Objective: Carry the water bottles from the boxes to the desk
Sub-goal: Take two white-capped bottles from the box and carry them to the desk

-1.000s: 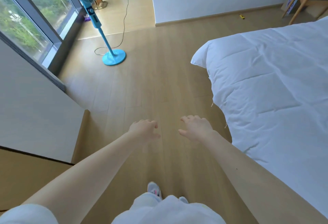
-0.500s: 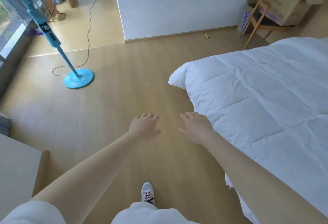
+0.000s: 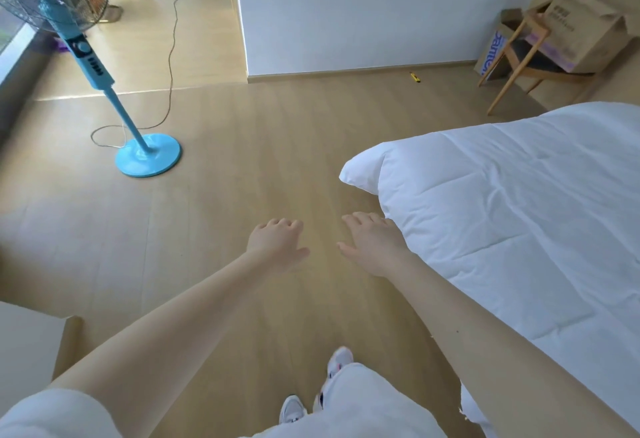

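Observation:
Both my arms reach forward over the wooden floor. My left hand [image 3: 277, 243] is empty, palm down, fingers relaxed. My right hand [image 3: 372, 241] is empty too, fingers loosely extended, close to the corner of the bed. Two cardboard boxes are at the far right: a brown box [image 3: 585, 33] lies on a wooden chair, and a box with blue lettering [image 3: 493, 51] stands on the floor behind it. No water bottle shows in view. The desk does not show either.
A white duvet-covered bed [image 3: 519, 212] fills the right side. A blue standing fan [image 3: 147, 157] with a trailing cord stands at the left. The wooden chair [image 3: 519, 66] sits by a white wall. A small yellow object [image 3: 414, 77] lies near the baseboard. A white panel [image 3: 27, 344] is at bottom left.
The view has swung right and forward: the window has left the frame, the chair and boxes have come into view, and the fan has shifted left. Both hands stay empty, fingers slightly straighter.

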`<state>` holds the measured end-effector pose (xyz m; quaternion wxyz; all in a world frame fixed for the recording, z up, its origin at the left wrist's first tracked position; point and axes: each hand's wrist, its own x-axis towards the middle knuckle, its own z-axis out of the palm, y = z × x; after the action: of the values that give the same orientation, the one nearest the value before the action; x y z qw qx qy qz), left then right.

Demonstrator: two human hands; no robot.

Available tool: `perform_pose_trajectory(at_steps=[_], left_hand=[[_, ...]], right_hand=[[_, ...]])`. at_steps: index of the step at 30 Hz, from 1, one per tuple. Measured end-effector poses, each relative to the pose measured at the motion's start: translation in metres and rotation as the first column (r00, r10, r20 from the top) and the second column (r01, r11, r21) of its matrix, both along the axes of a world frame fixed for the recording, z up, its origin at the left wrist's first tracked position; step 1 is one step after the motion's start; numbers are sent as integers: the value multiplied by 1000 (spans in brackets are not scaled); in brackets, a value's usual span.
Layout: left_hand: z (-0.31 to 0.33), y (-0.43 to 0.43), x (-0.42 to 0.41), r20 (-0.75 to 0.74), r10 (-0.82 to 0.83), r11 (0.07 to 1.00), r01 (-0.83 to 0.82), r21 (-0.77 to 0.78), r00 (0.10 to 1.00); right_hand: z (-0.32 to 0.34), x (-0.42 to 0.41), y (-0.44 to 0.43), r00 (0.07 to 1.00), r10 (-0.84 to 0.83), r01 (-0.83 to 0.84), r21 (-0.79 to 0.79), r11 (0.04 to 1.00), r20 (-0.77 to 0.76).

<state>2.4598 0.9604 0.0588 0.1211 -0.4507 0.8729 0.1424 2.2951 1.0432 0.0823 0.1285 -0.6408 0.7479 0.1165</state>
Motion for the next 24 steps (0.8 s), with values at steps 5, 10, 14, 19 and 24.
perform_pose_trajectory(at_steps=[5, 10, 14, 19, 24], left_hand=[[-6, -52, 7, 37, 86, 996, -87, 35, 996], [-8, -119, -1, 65, 172, 984, -174, 25, 983], [8, -180, -34, 57, 192, 981, -192, -11, 980], [24, -247, -93, 49, 205, 979, -204, -14, 978], [29, -293, -141, 86, 156, 988, -155, -10, 984]], right_hand=[[-14, -4, -65, 998, 56, -57, 33, 998, 19], [-25, -19, -147, 989, 115, -118, 26, 993, 94], [-29, -49, -215, 979, 122, -124, 4, 992, 160], [-33, -106, -284, 973, 77, -80, 4, 997, 216], [-34, -154, -329, 965, 20, -22, 3, 1000, 262]])
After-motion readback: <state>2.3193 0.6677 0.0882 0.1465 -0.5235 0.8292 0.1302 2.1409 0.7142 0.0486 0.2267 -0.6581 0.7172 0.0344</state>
